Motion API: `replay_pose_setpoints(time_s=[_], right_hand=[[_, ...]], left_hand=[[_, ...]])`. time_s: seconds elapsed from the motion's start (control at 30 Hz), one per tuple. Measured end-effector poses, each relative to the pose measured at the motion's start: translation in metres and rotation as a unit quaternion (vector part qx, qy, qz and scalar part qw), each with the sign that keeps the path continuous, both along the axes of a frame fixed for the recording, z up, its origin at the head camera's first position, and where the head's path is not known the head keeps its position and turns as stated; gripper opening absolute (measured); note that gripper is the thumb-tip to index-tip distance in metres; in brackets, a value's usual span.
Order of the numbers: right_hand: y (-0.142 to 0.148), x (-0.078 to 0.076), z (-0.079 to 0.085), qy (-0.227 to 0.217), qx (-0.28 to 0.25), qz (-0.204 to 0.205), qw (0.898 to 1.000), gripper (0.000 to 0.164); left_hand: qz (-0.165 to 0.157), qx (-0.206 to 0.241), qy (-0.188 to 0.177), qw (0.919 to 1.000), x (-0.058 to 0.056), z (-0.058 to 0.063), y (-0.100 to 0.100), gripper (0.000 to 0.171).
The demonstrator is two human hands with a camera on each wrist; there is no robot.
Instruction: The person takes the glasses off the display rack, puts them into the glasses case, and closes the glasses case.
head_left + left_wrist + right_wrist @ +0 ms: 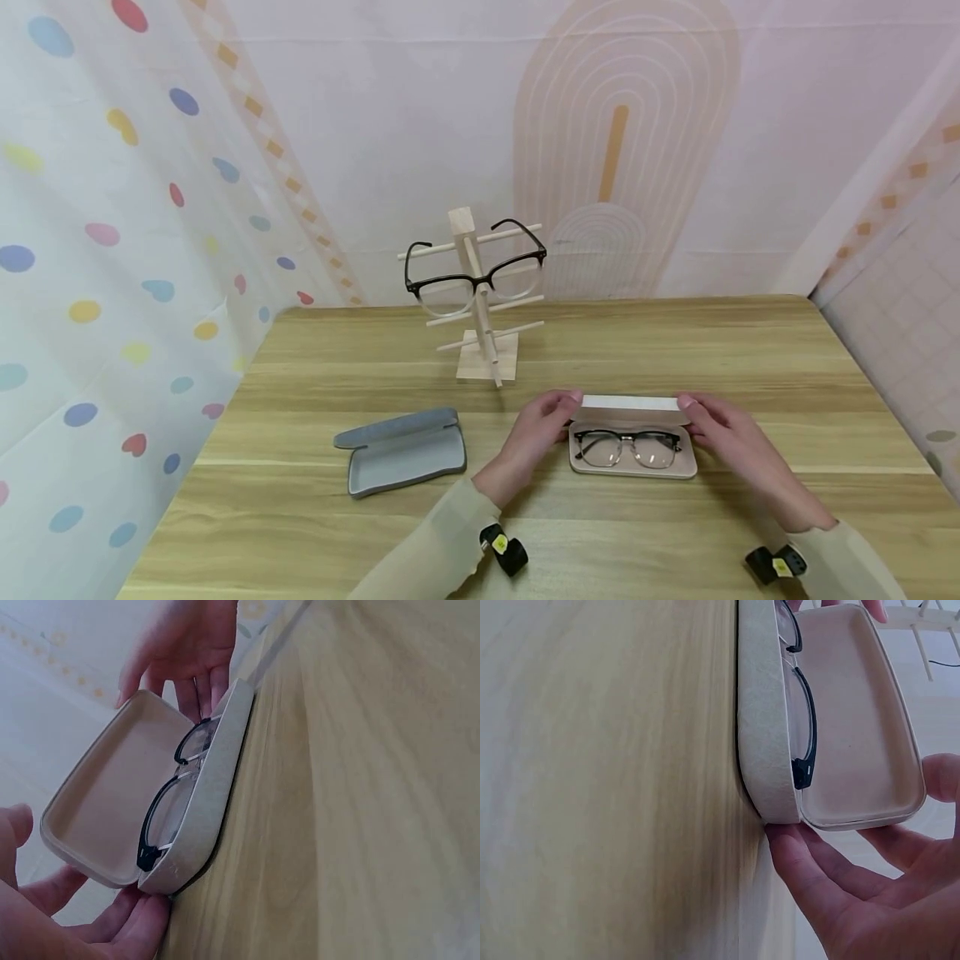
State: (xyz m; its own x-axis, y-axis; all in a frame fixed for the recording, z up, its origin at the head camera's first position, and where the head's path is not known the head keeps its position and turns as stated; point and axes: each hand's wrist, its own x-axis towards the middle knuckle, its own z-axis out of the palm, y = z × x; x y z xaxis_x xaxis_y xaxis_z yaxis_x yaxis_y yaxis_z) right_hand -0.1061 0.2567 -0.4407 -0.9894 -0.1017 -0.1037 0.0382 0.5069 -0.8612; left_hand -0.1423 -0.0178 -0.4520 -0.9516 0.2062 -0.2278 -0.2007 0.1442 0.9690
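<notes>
A cream glasses case [633,475] lies on the table with its lid [120,787] raised. Inside it rests a pair of dark-browed, metal-rimmed glasses [626,448], arms folded. My left hand [536,429] holds the case's left end, thumb by the lid's upper corner and fingers against the side. At the right end my right hand [731,437] does likewise; in the right wrist view its fingers [832,870] touch the end near the hinge. The inner side of the lid faces the glasses.
A grey glasses case [408,462] lies open to the left, nothing inside it. Behind stands a wooden display rack [487,354] with thin pegs, carrying black-and-clear glasses [480,282]. A patterned cloth [420,125] hangs along the table's [285,517] back edge.
</notes>
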Motion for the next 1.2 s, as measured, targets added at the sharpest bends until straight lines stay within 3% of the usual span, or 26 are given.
replay_pose_setpoints(time_s=[0.13,0.37,0.63,1.1,1.2], right_hand=[[0.001,0.000,0.000,0.000,-0.009,0.006,1.000,0.065],[0.009,0.000,0.001,0.004,-0.011,0.038,0.999,0.056],[0.020,-0.004,0.002,-0.014,0.005,0.066,0.998,0.051],[0.029,-0.005,0.004,-0.004,0.062,0.098,0.993,0.044],[0.029,-0.006,0.005,-0.007,0.053,0.111,0.992,0.045]], left_hand=[[-0.025,-0.025,0.006,0.9994,-0.005,0.000,0.000,0.044],[-0.068,-0.026,0.013,0.9973,-0.011,0.000,-0.005,0.039],[-0.075,-0.007,-0.023,0.9969,-0.014,0.002,-0.006,0.037],[-0.112,0.025,-0.022,0.9932,-0.014,0.001,-0.018,0.029],[-0.119,0.025,-0.030,0.9922,-0.015,0.000,-0.020,0.028]])
